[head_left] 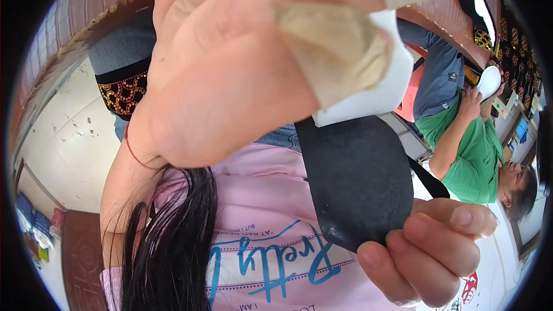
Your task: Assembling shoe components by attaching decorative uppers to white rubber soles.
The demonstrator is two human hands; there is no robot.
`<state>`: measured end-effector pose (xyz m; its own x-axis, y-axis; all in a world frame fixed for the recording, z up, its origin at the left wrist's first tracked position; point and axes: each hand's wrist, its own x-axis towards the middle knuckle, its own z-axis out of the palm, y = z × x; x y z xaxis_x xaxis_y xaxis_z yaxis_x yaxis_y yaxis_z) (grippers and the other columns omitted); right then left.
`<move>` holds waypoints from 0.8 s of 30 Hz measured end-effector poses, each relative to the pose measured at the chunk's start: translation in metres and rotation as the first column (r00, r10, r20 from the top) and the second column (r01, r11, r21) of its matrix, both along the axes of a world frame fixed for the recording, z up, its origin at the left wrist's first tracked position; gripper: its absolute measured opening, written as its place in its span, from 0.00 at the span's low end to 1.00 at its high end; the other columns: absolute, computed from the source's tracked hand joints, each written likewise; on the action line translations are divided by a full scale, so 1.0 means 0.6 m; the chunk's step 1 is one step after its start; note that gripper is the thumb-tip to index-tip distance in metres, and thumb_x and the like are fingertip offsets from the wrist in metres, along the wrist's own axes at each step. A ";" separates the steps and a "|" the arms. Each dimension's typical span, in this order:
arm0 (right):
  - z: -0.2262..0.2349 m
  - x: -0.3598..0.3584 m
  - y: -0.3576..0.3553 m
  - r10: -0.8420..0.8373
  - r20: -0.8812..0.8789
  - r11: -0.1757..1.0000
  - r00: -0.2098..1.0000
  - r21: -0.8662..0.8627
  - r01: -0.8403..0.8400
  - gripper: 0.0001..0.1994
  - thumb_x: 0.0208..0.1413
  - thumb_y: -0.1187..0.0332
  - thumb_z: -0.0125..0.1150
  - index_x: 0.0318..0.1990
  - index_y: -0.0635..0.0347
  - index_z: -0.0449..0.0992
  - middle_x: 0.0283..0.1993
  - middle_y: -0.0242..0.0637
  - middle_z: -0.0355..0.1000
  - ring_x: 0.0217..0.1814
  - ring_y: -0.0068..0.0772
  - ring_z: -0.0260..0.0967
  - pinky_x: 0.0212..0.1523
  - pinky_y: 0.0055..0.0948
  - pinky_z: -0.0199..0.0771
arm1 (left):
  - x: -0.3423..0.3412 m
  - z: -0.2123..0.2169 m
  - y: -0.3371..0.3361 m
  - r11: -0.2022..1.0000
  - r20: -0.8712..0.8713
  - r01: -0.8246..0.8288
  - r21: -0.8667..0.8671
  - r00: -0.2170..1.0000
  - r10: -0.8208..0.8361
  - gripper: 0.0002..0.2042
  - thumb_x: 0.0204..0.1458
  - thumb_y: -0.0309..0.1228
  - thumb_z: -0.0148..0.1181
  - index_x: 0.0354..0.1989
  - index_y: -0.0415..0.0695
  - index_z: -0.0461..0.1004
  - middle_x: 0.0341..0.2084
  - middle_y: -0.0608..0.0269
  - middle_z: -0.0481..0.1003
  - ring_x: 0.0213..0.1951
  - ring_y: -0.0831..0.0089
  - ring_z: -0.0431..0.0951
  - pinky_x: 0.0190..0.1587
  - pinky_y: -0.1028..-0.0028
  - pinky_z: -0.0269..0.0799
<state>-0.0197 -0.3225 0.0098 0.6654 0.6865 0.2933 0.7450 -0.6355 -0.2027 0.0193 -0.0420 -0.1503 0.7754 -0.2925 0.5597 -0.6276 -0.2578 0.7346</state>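
Note:
My left hand (230,52) fills the upper middle, very close to the camera, with tan tape or covers on its fingertips. Its fingers are closed on a stiff white piece (374,92), possibly an insole, most of it hidden behind them. Just below hangs a smooth black flat piece (360,178) with a rounded end, partly overlapped by the white one. My right hand (432,247) pinches the black piece's lower edge. Behind my left wrist, a black band with orange and gold beading (124,92) lies over my jeans; whether it joins the black piece is hidden.
A brown table edge (98,17) curves across the upper left. At right, a person in a green shirt (464,161) holds a white sole-shaped piece (489,82). Several beaded black pieces (515,46) lie beyond. My long dark hair (173,242) hangs at lower left.

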 end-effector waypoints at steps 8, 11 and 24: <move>-0.044 0.016 0.087 0.004 0.006 1.000 1.000 -0.008 -0.004 0.04 0.43 0.67 0.64 0.28 0.43 0.75 0.29 0.21 0.65 0.33 0.21 0.62 0.48 0.38 0.62 | 0.034 -0.051 -0.002 0.999 0.043 -0.019 -0.034 0.999 0.020 0.26 0.48 0.35 0.64 0.56 0.47 0.64 0.58 0.61 0.65 0.57 0.67 0.64 0.59 0.70 0.58; -0.039 0.017 0.080 0.013 -0.009 1.000 1.000 0.000 -0.013 0.04 0.43 0.67 0.64 0.28 0.43 0.75 0.29 0.21 0.66 0.33 0.21 0.63 0.48 0.37 0.63 | 0.025 -0.046 0.005 0.999 0.042 -0.033 -0.035 0.999 0.035 0.26 0.48 0.34 0.63 0.56 0.47 0.64 0.59 0.62 0.64 0.57 0.68 0.64 0.58 0.71 0.58; -0.009 0.040 0.057 -0.009 -0.079 1.000 0.997 -0.005 0.008 0.04 0.43 0.67 0.65 0.28 0.44 0.75 0.29 0.21 0.67 0.33 0.21 0.64 0.47 0.36 0.63 | 0.037 -0.037 -0.027 0.996 0.031 -0.039 -0.080 0.999 0.041 0.25 0.49 0.31 0.62 0.57 0.48 0.62 0.60 0.66 0.63 0.56 0.71 0.64 0.57 0.74 0.61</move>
<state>0.0046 -0.2882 0.0045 0.6924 0.6818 0.2363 0.7212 -0.6429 -0.2581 0.0415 -0.0580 -0.1723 0.7667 -0.2152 0.6049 -0.6416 -0.2245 0.7334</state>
